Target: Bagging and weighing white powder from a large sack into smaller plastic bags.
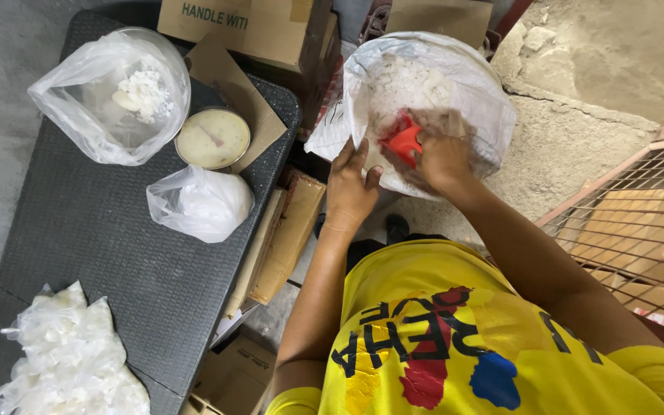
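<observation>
Red plastic scoop (403,143) sits inside the big white sack (470,100), gripped tight by the right hand (441,160); the left hand (350,190) lies open on the sack's near edge, just beside the scoop, lower and to its left.

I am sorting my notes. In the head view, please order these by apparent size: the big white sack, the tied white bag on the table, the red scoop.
1. Big white sack
2. Tied white bag
3. Red scoop, partly hidden by the right hand
</observation>
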